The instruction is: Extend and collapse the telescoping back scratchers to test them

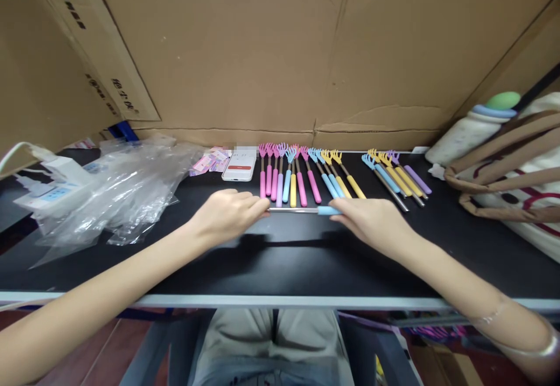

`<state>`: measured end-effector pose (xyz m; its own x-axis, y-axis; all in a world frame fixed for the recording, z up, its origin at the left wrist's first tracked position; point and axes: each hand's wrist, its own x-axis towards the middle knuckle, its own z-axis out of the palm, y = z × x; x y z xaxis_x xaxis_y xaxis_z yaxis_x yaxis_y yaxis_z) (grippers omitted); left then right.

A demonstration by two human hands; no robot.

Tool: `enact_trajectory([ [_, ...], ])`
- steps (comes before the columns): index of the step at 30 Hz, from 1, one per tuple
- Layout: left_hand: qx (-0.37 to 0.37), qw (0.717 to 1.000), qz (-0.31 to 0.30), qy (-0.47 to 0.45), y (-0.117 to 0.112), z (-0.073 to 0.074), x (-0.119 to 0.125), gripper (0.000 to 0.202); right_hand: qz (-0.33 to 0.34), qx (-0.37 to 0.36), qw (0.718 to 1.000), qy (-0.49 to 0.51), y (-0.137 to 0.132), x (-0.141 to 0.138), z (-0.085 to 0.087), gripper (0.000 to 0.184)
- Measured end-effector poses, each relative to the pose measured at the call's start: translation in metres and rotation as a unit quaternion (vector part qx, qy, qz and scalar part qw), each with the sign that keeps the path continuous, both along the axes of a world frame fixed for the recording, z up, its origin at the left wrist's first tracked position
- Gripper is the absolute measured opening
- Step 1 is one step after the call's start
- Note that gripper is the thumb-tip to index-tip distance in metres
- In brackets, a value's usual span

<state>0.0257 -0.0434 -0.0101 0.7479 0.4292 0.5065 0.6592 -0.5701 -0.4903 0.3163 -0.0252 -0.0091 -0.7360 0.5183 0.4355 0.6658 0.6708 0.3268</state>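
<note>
Left grip (234,214) closed around end of metal rod (292,210), right grip (371,221) around its blue sleeve (328,210): caught at both sides, likely for steadiness. Rod hung level above desk (280,278), between my fists, tips hidden. Row of claw-headed scratchers (301,190) lay beyond, handles toward me, likely for easy reach. Smaller batch (403,181) lay apart at right, perhaps keeping groups distinct.

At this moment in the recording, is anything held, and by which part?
Yes, a metal rod with a light-blue grip: the left hand holds the metal side, its end hidden; the right hand holds the light-blue grip.
</note>
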Motion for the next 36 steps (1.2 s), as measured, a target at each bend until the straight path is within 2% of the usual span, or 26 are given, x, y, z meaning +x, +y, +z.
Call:
enact_trajectory([
  [5,-0.039,0.999,-0.005,-0.01,0.002,-0.005,0.016,0.029,-0.015,-0.034,0.999,0.002,-0.005,-0.023,-0.006,0.027],
  [10,-0.074,0.996,-0.02,-0.036,-0.001,-0.007,0.025,0.023,0.0,-0.093,0.996,-0.003,-0.01,-0.031,0.0,0.022],
  [15,-0.068,0.996,-0.034,-0.04,-0.002,-0.002,0.035,0.02,0.009,-0.079,0.997,-0.004,-0.014,-0.044,0.004,0.023],
  [18,-0.05,0.998,-0.039,-0.029,-0.001,0.001,0.03,0.023,0.008,-0.067,0.998,-0.012,-0.012,-0.041,0.002,0.024],
  [23,-0.01,1.0,-0.02,0.007,-0.002,0.004,0.0,0.03,0.006,-0.045,0.999,-0.021,-0.008,-0.011,0.0,0.029],
  [31,0.088,0.991,0.048,0.088,0.001,0.015,-0.074,0.028,-0.019,0.049,0.997,-0.052,0.009,0.067,0.009,0.035],
  [34,0.109,0.985,0.085,0.108,0.001,0.016,-0.098,0.029,-0.064,0.107,0.989,-0.078,0.016,0.092,0.011,0.041],
  [36,0.079,0.984,0.124,0.1,0.002,0.015,-0.112,0.03,-0.101,0.108,0.985,-0.09,0.021,0.109,0.011,0.045],
])
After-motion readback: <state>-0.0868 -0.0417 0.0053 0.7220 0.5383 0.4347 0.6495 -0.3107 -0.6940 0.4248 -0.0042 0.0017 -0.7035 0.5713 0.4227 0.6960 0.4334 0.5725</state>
